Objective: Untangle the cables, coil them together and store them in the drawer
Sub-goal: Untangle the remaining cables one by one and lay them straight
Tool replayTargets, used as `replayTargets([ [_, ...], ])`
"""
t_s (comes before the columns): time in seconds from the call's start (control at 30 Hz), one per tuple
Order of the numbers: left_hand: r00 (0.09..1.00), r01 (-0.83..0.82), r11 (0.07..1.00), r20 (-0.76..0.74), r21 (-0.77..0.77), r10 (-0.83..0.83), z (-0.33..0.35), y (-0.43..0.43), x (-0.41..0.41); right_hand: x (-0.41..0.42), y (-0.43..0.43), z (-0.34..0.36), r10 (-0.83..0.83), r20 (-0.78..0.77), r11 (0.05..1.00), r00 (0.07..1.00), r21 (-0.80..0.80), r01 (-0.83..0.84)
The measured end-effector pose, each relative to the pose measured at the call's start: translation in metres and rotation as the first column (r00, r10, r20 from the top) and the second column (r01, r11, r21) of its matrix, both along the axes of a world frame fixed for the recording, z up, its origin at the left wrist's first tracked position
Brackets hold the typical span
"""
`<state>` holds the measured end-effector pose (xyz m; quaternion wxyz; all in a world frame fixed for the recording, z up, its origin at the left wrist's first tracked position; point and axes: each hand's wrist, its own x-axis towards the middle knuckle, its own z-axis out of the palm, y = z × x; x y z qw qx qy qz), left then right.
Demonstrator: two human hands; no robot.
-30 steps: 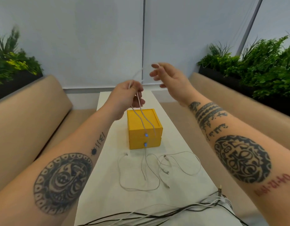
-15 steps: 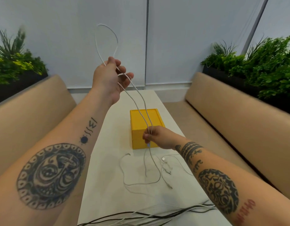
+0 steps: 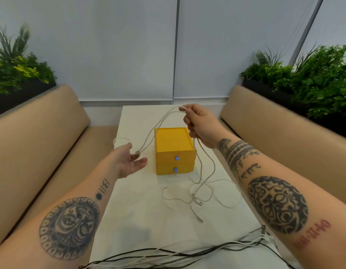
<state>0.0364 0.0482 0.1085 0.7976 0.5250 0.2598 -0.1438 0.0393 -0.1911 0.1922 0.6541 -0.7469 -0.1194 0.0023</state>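
Observation:
A yellow two-drawer box (image 3: 174, 150) with small blue handles stands on the white table (image 3: 141, 210), both drawers closed. My right hand (image 3: 199, 125) is raised behind the box's right corner and grips white cable (image 3: 160, 125) strands, one plug end sticking out above the fingers. Two strands sag left to my left hand (image 3: 130, 162), which is palm up with fingers spread; the strands end at its fingertips. More white cable hangs from my right hand down to a loose tangle (image 3: 203, 193) on the table in front of the box.
A bundle of black and white cables (image 3: 178, 255) crosses the table's near edge. Tan benches (image 3: 42, 144) run along both sides, with planters of green plants (image 3: 314, 74) behind them. A white wall closes the far end.
My right hand rose from in front of the box to behind its right corner, gripping the cable. My left hand dropped from high up to table level and opened.

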Motion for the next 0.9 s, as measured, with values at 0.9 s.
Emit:
replayTargets([
  [0.9, 0.925, 0.238, 0.807, -0.128, -0.54, -0.358, -0.027, -0.143, -0.023, 0.008, 0.03, 0.069, -0.071, -0.122, 0.624, 0.99, 0.769, 0.139],
])
